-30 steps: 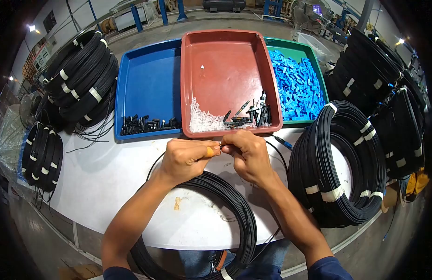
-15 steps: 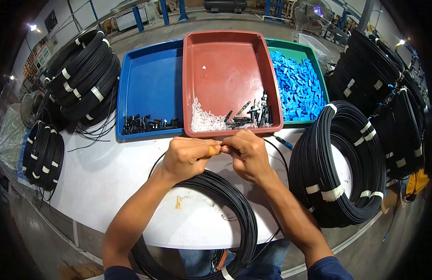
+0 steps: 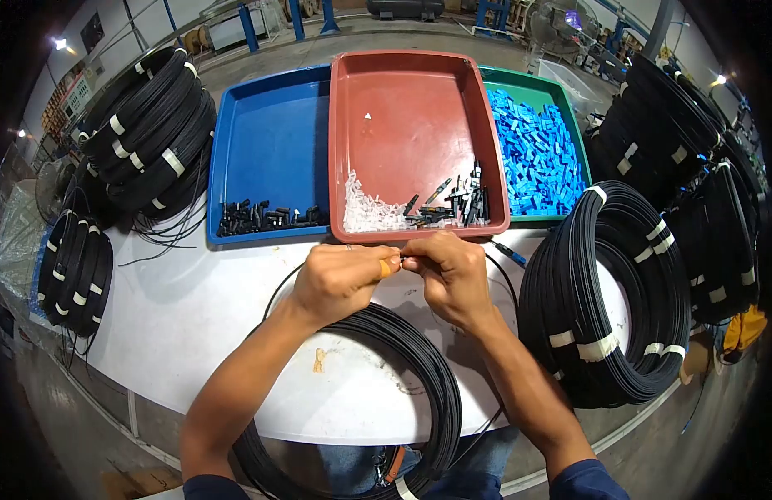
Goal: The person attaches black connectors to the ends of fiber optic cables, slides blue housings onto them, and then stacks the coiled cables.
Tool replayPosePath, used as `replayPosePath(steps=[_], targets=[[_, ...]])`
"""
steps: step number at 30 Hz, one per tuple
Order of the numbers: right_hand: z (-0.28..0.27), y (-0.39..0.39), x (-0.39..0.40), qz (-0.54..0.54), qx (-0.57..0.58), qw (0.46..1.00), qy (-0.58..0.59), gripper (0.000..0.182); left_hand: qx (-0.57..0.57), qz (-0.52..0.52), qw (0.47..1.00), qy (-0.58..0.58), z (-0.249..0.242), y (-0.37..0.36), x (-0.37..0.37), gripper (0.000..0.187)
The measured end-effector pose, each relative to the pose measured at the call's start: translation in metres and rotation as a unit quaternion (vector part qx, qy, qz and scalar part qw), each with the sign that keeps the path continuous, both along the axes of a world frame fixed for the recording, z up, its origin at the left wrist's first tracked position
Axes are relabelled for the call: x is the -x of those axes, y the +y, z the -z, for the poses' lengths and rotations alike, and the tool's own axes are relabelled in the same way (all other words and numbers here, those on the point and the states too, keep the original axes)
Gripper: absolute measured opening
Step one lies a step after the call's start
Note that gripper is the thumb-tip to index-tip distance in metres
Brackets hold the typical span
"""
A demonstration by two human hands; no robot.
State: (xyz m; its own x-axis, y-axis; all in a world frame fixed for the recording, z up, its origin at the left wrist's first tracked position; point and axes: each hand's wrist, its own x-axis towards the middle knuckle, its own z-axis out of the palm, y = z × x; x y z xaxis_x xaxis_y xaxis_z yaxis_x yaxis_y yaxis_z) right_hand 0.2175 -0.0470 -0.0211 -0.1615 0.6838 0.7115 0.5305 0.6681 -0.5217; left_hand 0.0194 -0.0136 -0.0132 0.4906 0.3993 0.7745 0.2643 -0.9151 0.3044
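My left hand [image 3: 340,280] and my right hand [image 3: 449,275] meet fingertip to fingertip over the white table [image 3: 194,317], just in front of the red tray [image 3: 402,108]. Both pinch the end of a thin black cable [image 3: 279,287] and a tiny part between them; the part itself is mostly hidden by my fingers. An orange wrap covers one left fingertip. The cable runs from a black coil [image 3: 419,375] lying under my forearms at the near table edge.
The red tray holds clear and black small parts near its front. A blue tray [image 3: 269,142] has black parts; a green tray [image 3: 536,150] is full of blue parts. Taped black cable coils stand at the right [image 3: 602,292], far right [image 3: 694,167] and left [image 3: 148,133].
My hands stay together at the same spot; fingers shifted slightly around the cable end. The view drifted a little.
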Motion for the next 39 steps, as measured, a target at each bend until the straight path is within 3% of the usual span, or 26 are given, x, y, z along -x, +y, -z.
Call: replayPosePath(steps=[1, 3, 6, 8, 9, 11, 12, 15, 17, 19, 20, 25, 27, 33, 37, 39], targets=[[0.003, 0.0, 0.001, -0.009, 0.052, 0.998, 0.025, 0.017, -0.076, -0.009, 0.997, 0.027, 0.0, 0.0, 0.0, 0.019], [0.005, -0.001, 0.0, -0.017, 0.103, 0.993, 0.05, 0.016, -0.086, -0.007, 0.996, 0.035, 0.0, -0.001, 0.001, 0.02], [0.001, -0.003, -0.002, -0.037, 0.154, 0.985, 0.066, 0.018, -0.002, -0.009, 1.0, 0.012, -0.002, -0.002, 0.0, 0.018], [-0.003, -0.004, -0.002, -0.044, 0.089, 0.992, 0.081, 0.02, 0.086, -0.017, 0.995, -0.041, -0.001, 0.0, -0.001, 0.016], [-0.001, -0.002, -0.003, -0.043, 0.088, 0.992, 0.081, 0.02, 0.086, -0.016, 0.995, -0.041, -0.002, 0.0, -0.002, 0.016], [0.004, 0.002, -0.003, -0.017, -0.05, 0.998, 0.029, 0.022, 0.134, -0.014, 0.989, -0.053, -0.004, -0.002, -0.002, 0.015], [0.003, 0.002, -0.002, -0.018, -0.05, 0.998, 0.03, 0.022, 0.134, -0.016, 0.989, -0.053, -0.003, -0.002, -0.001, 0.015], [0.004, -0.001, -0.001, 0.011, -0.052, 0.998, -0.017, 0.023, 0.075, -0.001, 0.997, -0.025, -0.001, -0.002, 0.001, 0.017], [0.005, -0.001, 0.0, 0.0, 0.044, 0.999, 0.009, 0.019, -0.097, -0.012, 0.993, 0.06, -0.007, -0.004, 0.001, 0.018], [0.005, -0.002, -0.001, -0.012, 0.085, 0.996, 0.031, 0.018, -0.1, -0.008, 0.994, 0.041, 0.0, -0.001, 0.001, 0.022], [0.004, -0.003, -0.001, -0.027, 0.125, 0.99, 0.051, 0.018, -0.067, -0.004, 0.997, 0.032, 0.0, 0.001, 0.001, 0.021], [0.0, -0.004, -0.002, -0.053, 0.111, 0.989, 0.079, 0.022, 0.048, -0.013, 0.999, -0.002, -0.001, 0.001, 0.002, 0.022], [0.001, -0.003, -0.001, -0.055, 0.095, 0.989, 0.101, 0.023, 0.156, -0.018, 0.987, -0.045, -0.005, -0.003, 0.001, 0.026], [0.009, 0.003, -0.004, -0.038, 0.044, 0.997, 0.059, 0.022, 0.178, 0.004, 0.982, -0.065, -0.011, 0.001, 0.011, 0.031], [0.007, 0.002, -0.004, -0.035, 0.04, 0.997, 0.049, 0.019, 0.159, -0.008, 0.987, 0.0, -0.016, 0.007, 0.021, 0.032], [0.008, 0.003, -0.003, -0.048, 0.04, 0.997, 0.048, 0.022, 0.218, -0.016, 0.975, -0.036, -0.015, 0.009, 0.022, 0.034]])
